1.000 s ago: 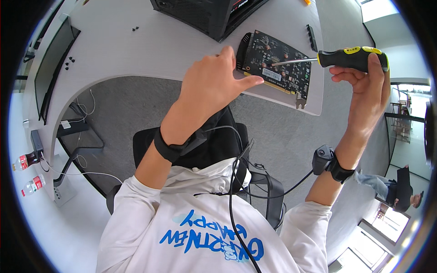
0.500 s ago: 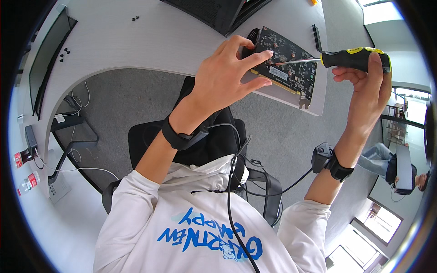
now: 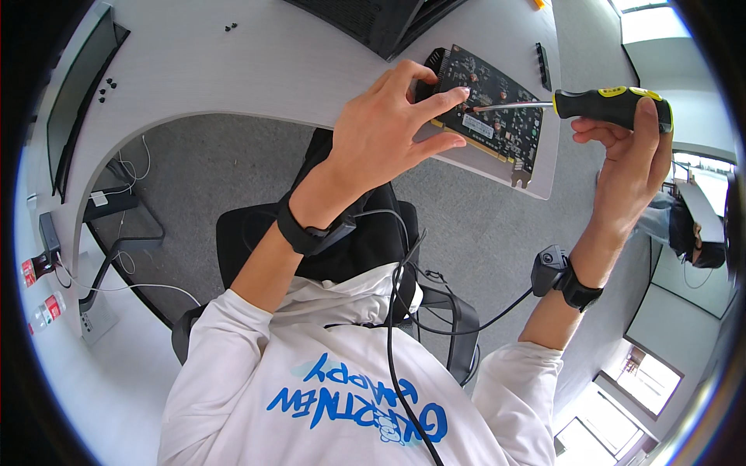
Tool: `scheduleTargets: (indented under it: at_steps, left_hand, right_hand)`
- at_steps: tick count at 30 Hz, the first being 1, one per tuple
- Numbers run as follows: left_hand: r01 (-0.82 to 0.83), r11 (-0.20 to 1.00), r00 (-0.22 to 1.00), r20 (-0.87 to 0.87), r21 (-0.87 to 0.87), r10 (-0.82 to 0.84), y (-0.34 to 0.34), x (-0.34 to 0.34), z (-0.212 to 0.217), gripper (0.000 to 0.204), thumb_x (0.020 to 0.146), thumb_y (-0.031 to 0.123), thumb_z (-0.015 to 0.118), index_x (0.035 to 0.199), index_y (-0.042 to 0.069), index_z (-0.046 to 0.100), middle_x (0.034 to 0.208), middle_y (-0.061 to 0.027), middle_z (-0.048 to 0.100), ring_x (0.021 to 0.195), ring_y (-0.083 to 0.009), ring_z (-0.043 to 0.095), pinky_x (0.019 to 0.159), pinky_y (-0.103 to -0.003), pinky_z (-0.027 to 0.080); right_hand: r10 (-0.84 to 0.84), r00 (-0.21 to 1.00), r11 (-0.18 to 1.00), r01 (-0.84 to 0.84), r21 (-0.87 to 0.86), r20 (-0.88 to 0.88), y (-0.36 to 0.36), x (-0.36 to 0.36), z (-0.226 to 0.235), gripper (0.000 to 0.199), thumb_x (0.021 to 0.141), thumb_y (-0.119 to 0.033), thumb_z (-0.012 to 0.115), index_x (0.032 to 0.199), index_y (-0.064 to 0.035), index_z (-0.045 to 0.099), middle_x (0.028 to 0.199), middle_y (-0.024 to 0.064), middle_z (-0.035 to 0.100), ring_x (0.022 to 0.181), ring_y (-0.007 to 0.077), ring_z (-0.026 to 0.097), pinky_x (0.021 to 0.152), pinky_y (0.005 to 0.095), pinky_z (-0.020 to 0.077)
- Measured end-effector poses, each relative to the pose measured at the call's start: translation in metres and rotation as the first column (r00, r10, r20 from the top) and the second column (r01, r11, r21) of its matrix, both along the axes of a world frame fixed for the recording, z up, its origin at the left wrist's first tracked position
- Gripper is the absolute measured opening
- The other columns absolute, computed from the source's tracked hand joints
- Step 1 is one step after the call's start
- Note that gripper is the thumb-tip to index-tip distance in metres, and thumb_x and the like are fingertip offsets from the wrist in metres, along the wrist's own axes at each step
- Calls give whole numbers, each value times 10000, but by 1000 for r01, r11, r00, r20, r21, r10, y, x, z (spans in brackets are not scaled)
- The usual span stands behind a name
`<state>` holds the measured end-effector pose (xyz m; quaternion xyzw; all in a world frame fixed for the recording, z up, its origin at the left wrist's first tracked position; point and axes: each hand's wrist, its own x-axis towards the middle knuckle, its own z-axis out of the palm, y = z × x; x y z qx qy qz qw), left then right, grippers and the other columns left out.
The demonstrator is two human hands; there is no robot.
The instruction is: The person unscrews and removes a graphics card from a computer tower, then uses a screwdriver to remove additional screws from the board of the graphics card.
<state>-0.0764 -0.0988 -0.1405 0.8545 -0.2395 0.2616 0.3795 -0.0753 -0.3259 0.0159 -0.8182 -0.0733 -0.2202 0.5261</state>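
Observation:
A black graphics card [image 3: 491, 84] lies on the table with its bare circuit side up, its gold contact edge toward me. My left hand [image 3: 379, 128] grips the card's left end, one fingertip on the board and the thumb stretched out beside the contact edge. In my right hand [image 3: 631, 163] is a screwdriver with a black and yellow handle [image 3: 602, 106], held nearly level from the right. Its metal shaft reaches across the board, and the tip meets the card near my left index finger, around a screw spot too small to make out.
The curved white table [image 3: 256, 66] carries a black computer case [image 3: 361, 23] at the far side, a thin black strip [image 3: 542, 67] right of the card, and small black screws [image 3: 107, 87] at the left near a monitor [image 3: 81, 101]. A cable hangs between my arms.
My right hand and the screwdriver have shifted very slightly right and down; the tip stays on the card. In the right background, a person carrying a panel has moved.

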Motion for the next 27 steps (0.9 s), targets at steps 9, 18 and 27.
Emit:
scheduleTargets:
  at_steps: [9,18,27]
  left_hand:
    - [-6,1000,1000,-7,11,6,0,0,0,541,808,489,815,1301,286,726,1135,17,578,784,-131,591,641,-265,530]
    - [-15,1000,1000,5,10,15,-1,0,-2,552,789,488,828,1296,294,730,1135,26,578,778,-121,588,638,-257,530]
    - [-14,1000,1000,-6,-2,14,0,-1,-2,555,782,480,828,1297,294,731,1142,33,584,753,-116,579,630,-256,519]
  right_hand:
    - [-11,1000,1000,11,11,5,-1,1,0,440,1040,-362,583,1078,76,586,824,222,729,634,280,746,584,353,621]
    - [3,1000,1000,-3,-3,6,-2,1,3,417,1038,-344,591,1052,73,597,810,210,723,616,266,740,565,343,619]
    - [22,1000,999,-21,-45,18,3,3,8,396,1029,-323,618,1048,72,591,805,206,716,614,258,737,559,331,611]
